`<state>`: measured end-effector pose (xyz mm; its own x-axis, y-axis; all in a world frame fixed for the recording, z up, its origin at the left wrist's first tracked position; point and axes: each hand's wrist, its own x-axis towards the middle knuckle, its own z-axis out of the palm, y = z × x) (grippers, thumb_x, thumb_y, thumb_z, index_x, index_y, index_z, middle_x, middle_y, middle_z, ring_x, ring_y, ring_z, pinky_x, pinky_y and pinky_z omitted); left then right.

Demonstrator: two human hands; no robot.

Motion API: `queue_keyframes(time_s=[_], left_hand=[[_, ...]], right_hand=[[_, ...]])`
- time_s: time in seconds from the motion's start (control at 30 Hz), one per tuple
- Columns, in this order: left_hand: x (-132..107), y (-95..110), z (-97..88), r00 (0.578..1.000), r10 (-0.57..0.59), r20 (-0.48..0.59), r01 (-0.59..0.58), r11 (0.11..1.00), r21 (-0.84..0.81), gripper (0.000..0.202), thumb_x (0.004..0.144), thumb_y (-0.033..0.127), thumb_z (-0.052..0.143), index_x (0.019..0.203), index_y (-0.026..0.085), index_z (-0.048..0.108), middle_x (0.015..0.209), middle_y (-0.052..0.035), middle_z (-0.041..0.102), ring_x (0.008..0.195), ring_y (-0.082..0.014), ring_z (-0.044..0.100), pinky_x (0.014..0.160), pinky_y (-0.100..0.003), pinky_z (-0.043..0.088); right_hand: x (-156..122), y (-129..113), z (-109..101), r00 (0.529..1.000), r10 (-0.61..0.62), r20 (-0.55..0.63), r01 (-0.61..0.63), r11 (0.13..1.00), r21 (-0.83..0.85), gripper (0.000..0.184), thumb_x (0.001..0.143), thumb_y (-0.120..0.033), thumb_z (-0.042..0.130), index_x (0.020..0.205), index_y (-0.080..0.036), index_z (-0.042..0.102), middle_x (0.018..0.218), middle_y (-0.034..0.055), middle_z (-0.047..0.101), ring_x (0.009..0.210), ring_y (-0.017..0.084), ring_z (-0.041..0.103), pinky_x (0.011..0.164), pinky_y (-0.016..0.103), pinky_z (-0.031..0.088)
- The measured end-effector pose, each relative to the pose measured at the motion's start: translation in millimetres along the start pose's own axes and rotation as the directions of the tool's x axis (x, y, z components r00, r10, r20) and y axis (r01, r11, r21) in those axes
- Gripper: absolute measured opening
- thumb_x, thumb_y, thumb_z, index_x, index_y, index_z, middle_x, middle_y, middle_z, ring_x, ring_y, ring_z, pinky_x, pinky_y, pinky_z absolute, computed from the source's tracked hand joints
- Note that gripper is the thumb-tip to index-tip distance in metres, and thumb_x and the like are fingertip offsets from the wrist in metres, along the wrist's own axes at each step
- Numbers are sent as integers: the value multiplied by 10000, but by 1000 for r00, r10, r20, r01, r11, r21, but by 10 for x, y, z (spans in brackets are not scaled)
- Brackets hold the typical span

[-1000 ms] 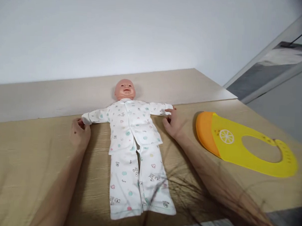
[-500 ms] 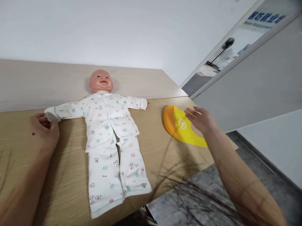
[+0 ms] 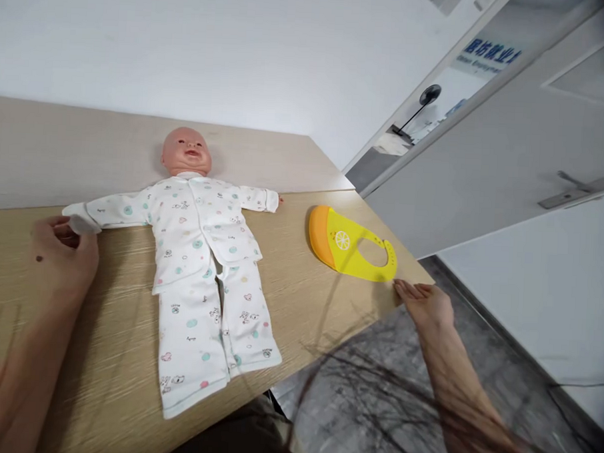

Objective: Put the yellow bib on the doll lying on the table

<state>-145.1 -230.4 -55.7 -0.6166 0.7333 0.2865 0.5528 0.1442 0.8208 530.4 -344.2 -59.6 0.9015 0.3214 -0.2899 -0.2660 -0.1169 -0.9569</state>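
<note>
A baby doll (image 3: 201,249) in white printed pyjamas lies on its back on the wooden table (image 3: 309,300), arms spread. My left hand (image 3: 63,253) is curled at the doll's sleeve end on the left, fingers closed around the cuff. A yellow and orange silicone bib (image 3: 354,245) lies flat to the right of the doll. My right hand (image 3: 426,302) is stretched out flat at the table's right edge, just below the bib's near end, holding nothing.
A white wall rises behind the table. On the right stands a grey door (image 3: 515,149) with a lever handle (image 3: 578,188), partly ajar. Grey stone floor (image 3: 374,396) shows beyond the table's edge. Loose strands of hair hang across the lower view.
My right hand left the doll's other sleeve, passed over the bib and came down to the table's right edge. The view swung right. My left hand stayed at the sleeve.
</note>
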Motion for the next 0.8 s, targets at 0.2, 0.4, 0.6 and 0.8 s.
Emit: queue_keyframes(time_s=[0.2,0.4,0.6,0.8], left_hand=[[-20,1,1,999,-42,-16,42,999,26,543,720,166,723,1244,89,601,800,38,559,698,-140,550,665,-266,418],[-5,-81,17,1000,26,-16,-25,998,57,597,684,153,735,1262,105,596,860,22,612,740,-154,586,717,-299,470],[-10,-17,15,999,-28,-17,28,1000,-12,563,700,89,715,1251,84,600,840,35,596,705,-118,568,692,-261,441],[-18,7,12,999,-49,-13,49,999,-4,528,736,110,715,1245,88,580,844,32,574,736,-128,565,738,-291,479]], right_hand=[[-480,227,371,977,-39,212,23,997,77,304,474,-211,477,774,-253,499,989,155,614,961,274,694,1011,504,544],[-766,402,775,905,-189,382,172,982,78,250,594,-323,494,830,-249,531,970,136,625,1029,314,662,930,522,566],[-668,287,1321,835,-219,504,209,975,78,335,605,-395,432,896,-236,473,1038,175,618,1061,318,641,827,465,573],[-541,270,1521,814,-264,517,229,965,131,329,646,-439,420,909,-239,421,978,189,617,1091,330,614,767,439,540]])
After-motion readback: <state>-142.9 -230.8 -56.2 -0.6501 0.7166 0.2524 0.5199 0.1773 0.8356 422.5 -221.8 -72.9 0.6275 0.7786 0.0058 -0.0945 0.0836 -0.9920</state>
